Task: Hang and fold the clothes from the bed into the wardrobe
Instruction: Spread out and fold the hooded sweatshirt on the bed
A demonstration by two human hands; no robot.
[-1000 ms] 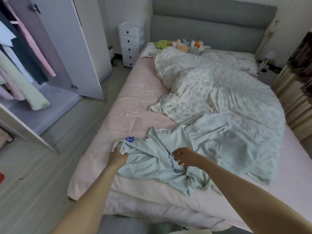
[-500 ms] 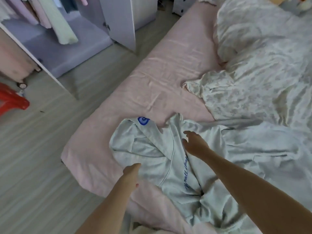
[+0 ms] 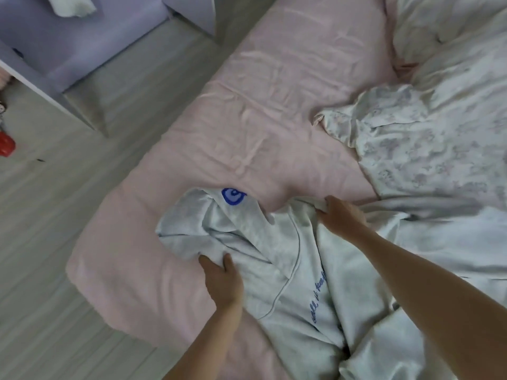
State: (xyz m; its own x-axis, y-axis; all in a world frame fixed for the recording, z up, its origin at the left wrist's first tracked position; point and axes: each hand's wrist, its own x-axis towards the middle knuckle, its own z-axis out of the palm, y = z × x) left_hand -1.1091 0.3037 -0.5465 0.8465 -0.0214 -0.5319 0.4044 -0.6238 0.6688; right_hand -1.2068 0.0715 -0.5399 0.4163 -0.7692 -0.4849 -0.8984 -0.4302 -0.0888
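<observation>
Both hands have shifted since a moment ago: the left hand [image 3: 221,279], which was reaching toward the pale garment [image 3: 277,270] with nothing in it, now pinches a fold at the garment's near left edge, thumb and fingers closed on the cloth. The right hand [image 3: 338,215], hovering over the middle half a second back, now grips the cloth's far edge, fingers curled over a bunched ridge. To my eye that means the garment is caught at two points and ready to be lifted or pulled flat, so the fold-or-hang step is only starting.

From left to right, the garment lies crumpled near the left edge of the bed [image 3: 247,111], close to its near left corner, on the pink sheet. Its blue emblem [image 3: 232,196] sits between the two hands, toward the far side. Right of it lies the floral duvet [image 3: 428,138]. The wardrobe [image 3: 82,37] stands beyond the floor on the left.
</observation>
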